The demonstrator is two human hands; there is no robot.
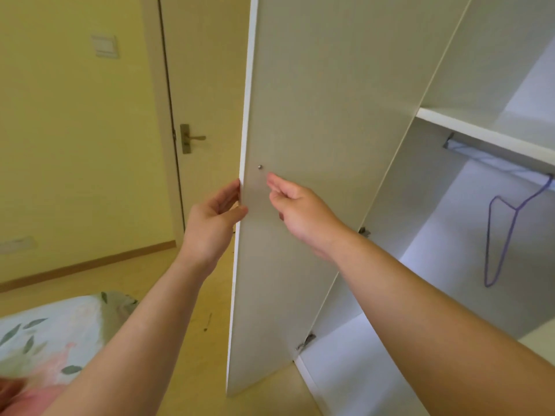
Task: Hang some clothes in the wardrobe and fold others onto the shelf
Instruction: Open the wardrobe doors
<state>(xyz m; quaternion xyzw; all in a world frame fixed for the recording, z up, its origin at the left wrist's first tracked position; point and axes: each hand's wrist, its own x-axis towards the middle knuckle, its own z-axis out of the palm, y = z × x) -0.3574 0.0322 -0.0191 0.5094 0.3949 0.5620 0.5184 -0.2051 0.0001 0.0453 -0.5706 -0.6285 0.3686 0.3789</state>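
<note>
Both hands at the open wardrobe door, no clothes picked up yet.

Centre frame, the left hand (214,219) pinches the edge of the wardrobe door (303,115); the right hand (295,210) hangs loose beside it, gripping nothing. The panel looks stiff and light, best held by that edge. One purple hanger (501,238) on one rail (492,163), right; one shelf (480,132) above.

White wardrobe (345,115) with a pale grey-beige door (300,85); purple hanger (504,232); yellow wall (75,130); bed sheet (51,334) white with grey-green leaves and pink patches.
</note>
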